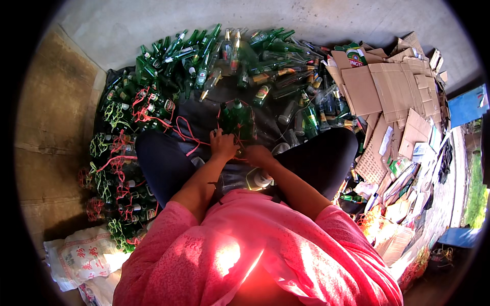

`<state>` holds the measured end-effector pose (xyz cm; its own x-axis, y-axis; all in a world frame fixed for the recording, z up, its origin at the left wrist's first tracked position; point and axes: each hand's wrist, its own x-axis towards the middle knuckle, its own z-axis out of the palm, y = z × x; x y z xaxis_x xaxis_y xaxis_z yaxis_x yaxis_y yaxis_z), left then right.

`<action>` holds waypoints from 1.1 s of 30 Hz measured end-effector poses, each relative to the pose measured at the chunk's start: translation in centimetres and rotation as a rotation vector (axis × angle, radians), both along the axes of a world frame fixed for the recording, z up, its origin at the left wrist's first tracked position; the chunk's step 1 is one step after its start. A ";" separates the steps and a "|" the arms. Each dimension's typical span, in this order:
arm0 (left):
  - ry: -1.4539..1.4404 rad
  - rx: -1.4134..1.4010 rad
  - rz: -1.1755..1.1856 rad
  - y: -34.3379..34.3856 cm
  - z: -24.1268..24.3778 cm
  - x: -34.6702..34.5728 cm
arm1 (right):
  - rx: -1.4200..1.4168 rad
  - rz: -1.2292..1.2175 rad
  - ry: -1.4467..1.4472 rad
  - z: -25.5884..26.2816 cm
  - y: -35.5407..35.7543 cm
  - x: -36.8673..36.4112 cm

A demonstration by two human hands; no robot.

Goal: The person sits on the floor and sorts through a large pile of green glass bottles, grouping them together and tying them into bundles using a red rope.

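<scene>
Between my bent knees stands a small bundle of green glass bottles [238, 114], upright, with red plastic twine [188, 135] around it. My left hand [223, 145] is at the bundle's near left edge, its fingers closed on the twine where the long loose length comes in from the left. Close by, at the near right edge, my right hand [259, 156] is curled like a fist. It is slightly blurred, and a short stretch of twine runs into it. My fingers hide part of the bundle's near side.
Loose green and clear bottles [268, 49] lie heaped along the wall. Bundles of bottles tied with red and green twine [122, 168] line the left side. Flattened cardboard [398, 91] is piled at right. A white woven sack [82, 252] lies at lower left.
</scene>
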<state>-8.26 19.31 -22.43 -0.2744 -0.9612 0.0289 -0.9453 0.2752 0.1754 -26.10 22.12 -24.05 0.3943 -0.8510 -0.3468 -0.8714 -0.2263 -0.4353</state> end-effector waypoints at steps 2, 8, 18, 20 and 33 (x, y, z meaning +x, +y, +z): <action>-0.012 0.040 -0.003 0.0 0.1 0.1 | 0.006 -0.008 -0.009 0.2 0.1 0.0; -0.048 0.127 0.000 -0.4 0.4 0.0 | 0.001 0.131 0.014 -1.0 -1.0 -0.8; -0.053 0.143 0.010 -0.6 1.2 -0.3 | -0.527 0.426 -0.043 -6.0 -3.7 -3.5; -0.054 0.145 0.001 -0.4 1.5 -0.1 | -0.492 0.406 -0.044 -5.4 -3.8 -3.3; 0.202 0.003 -0.193 -1.1 -0.7 -1.1 | -0.393 0.009 -0.239 -4.7 -4.2 -3.1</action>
